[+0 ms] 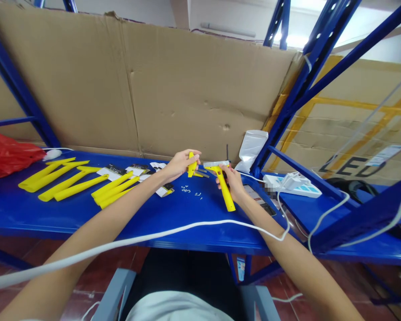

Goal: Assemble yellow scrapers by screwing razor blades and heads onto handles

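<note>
My left hand (179, 166) is closed around a small yellow plastic piece (191, 166), held above the blue shelf top. Across from it, my right hand (233, 182) grips a yellow scraper (227, 199) with its handle slanting down toward me. A metal blade strip (215, 164) runs across the scraper's head. The two held parts are apart. Below and between my hands lie several tiny white or silvery bits (186, 189), too small to name. Behind the hands, flat strips (202, 173) lie partly hidden.
Several yellow handles (81, 188) lie at left beside printed cards (111, 172). A red plastic bag (10, 154) sits far left. At right are a power strip (300, 186) and a clear bag (252, 149). A white cable (187, 226) crosses in front of my arms. Cardboard (194, 89) stands behind.
</note>
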`<action>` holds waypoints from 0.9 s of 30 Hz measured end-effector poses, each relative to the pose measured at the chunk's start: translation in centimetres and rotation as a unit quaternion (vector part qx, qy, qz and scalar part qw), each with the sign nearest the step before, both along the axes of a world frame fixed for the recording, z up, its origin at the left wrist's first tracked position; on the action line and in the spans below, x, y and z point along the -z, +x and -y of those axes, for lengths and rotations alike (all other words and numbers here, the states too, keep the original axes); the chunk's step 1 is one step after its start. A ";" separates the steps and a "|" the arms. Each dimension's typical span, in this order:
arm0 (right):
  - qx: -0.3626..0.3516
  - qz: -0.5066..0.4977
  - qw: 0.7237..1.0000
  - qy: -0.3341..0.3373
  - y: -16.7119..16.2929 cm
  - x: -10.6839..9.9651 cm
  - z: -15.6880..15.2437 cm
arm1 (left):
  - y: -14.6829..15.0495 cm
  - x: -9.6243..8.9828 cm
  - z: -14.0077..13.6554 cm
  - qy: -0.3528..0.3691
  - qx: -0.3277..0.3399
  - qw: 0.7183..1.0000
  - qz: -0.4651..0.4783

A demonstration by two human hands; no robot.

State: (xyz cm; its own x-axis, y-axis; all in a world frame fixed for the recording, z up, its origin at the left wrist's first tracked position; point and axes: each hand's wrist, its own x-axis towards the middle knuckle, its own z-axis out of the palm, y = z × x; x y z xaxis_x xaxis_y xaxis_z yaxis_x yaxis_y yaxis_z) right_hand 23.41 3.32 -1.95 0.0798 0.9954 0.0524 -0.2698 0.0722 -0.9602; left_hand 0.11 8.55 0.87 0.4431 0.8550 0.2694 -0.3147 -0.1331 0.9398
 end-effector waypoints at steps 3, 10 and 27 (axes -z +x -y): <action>-0.025 0.012 1.000 -0.006 -0.4 0.0 0.3 | 0.2 0.0 0.6 0.025 0.038 0.999 -0.021; -0.058 0.030 0.998 -0.013 -1.1 0.4 0.6 | 0.2 -0.6 1.6 0.100 0.047 0.991 -0.078; -0.114 0.040 0.993 -0.014 -1.6 0.5 1.4 | 1.4 0.2 3.0 0.259 -0.100 0.940 -0.199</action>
State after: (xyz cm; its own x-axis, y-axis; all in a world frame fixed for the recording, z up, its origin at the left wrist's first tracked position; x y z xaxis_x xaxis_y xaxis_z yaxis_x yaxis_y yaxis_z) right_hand 21.84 1.92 -2.41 -0.1508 0.9883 0.0222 -0.1993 -0.0084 -0.9799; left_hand 1.53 5.54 0.67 0.4416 0.7322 0.5186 0.1281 -0.6235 0.7712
